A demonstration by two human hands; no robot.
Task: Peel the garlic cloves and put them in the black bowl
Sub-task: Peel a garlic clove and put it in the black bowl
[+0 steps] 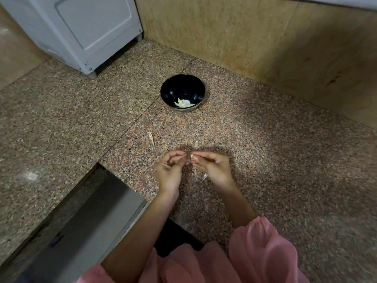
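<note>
Just below the centre of the frame, the left hand (170, 170) and the right hand (212, 167) meet fingertip to fingertip over a speckled granite tabletop (285, 160). Between them sits a small pale garlic clove (191, 156), pinched by the curled thumb and fingers of both hands; most of the clove is hidden by the fingertips. A thin, translucent sliver of garlic skin (205, 176) shows just below the right hand, though whether it lies on the stone or hangs from the hand cannot be told.

Above the hands, near the centre of the frame, stands the black bowl (182, 86), upright on the tabletop and well apart from the hands. In its bottom lie a few pale yellowish peeled cloves (183, 103).

Between the bowl and the hands, a dry garlic stem (151, 137) lies on the stone to the left, and a small pale scrap of peel (196, 143) lies just above the fingertips.

A white appliance (81, 31) stands at the upper left of the frame on short feet. A tan stone wall (244, 37) runs across the upper right. Pink sleeves (261, 248) fill the lower edge of the frame, and a grey drawer front (85, 227) shows at the lower left below the tabletop edge.
</note>
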